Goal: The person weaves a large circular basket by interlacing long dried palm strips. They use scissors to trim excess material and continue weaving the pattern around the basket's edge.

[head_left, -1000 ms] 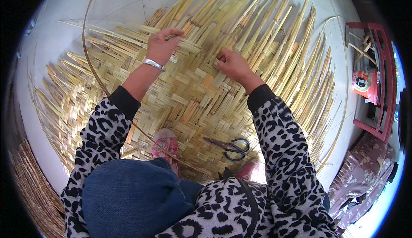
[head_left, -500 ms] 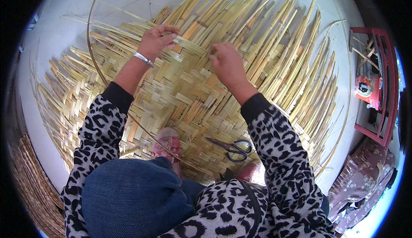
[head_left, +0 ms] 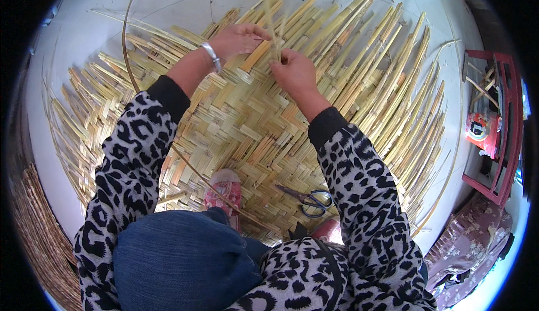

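Note:
Woven bamboo matting (head_left: 241, 111) spreads over the floor under my hands, its loose strip ends fanning out at the far side and both sides. My right hand (head_left: 296, 76) is closed on a thin bamboo strip (head_left: 272, 22) that rises away from the weave, its upper part blurred by motion. Just left of it, my left hand (head_left: 236, 40), with a silver bracelet on the wrist, reaches toward the strip. Its fingers are stretched out and apart, close to the strip; whether they touch it is unclear. Dark-handled scissors (head_left: 314, 201) lie on the matting near my feet.
A long thin cane (head_left: 124, 47) arcs across the left side of the matting. My pink shoe (head_left: 225, 190) stands on the weave. At right are a dark red wooden frame (head_left: 508, 126), a red package (head_left: 483, 131) and floral cloth (head_left: 471, 243). Bundled stalks (head_left: 48, 238) lie at lower left.
The strip that lay sideways between my hands now points up and away. My left hand has moved right, nearer my right hand, and its fingers have opened. My right hand has closed on the strip.

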Demonstrator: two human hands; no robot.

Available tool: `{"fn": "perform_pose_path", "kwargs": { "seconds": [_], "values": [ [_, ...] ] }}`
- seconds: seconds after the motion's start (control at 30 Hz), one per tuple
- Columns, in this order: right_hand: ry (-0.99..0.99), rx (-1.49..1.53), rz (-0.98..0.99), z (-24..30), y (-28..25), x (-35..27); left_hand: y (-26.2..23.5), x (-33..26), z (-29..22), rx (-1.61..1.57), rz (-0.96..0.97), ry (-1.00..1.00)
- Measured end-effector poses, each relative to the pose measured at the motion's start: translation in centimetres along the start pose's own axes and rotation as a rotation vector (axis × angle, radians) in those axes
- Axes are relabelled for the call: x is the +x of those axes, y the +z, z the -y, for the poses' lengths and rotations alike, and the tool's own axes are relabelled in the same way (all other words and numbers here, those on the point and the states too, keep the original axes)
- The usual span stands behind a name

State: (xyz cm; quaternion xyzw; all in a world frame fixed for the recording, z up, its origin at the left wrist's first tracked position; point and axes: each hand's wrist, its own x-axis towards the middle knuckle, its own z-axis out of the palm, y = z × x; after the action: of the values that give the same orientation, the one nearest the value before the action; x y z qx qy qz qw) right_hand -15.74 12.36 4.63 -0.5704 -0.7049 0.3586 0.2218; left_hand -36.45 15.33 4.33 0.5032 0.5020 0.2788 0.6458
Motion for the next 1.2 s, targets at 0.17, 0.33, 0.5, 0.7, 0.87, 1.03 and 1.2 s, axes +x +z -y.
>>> {"fn": "perform_pose_path", "kwargs": {
  "seconds": [0.17, 0.33, 0.5, 0.7, 0.87, 1.03, 1.2],
  "values": [
    [0.095, 0.203, -0.048, -0.7, 0.7, -0.6, 2.3, 2.7, 0.8, 0.672, -0.167, 0.067],
    [0.215, 0.351, -0.067, -0.3, 0.4, -1.6, 1.9, 4.1, -0.5, 0.773, -0.022, -0.173],
    [0.346, 0.497, -0.055, 0.6, 0.1, -1.6, 1.3, 3.9, -1.6, 0.606, 0.060, -0.313],
    [0.397, 0.585, -0.044, -0.1, 0.5, -1.5, 1.3, 1.8, 1.2, 0.111, -0.025, -0.123],
    [0.104, 0.047, 0.052, -0.9, 1.1, -0.1, 0.4, 1.2, 1.4, -0.003, 0.114, -0.098],
    [-0.163, -0.181, 0.254, -1.2, 0.5, 1.9, 0.6, 0.2, 0.9, -0.297, 0.137, -0.061],
    [-0.171, -0.170, 0.457, -1.3, -0.2, 3.4, 0.3, -0.4, 1.1, -0.343, 0.019, -0.073]
  ]
}}
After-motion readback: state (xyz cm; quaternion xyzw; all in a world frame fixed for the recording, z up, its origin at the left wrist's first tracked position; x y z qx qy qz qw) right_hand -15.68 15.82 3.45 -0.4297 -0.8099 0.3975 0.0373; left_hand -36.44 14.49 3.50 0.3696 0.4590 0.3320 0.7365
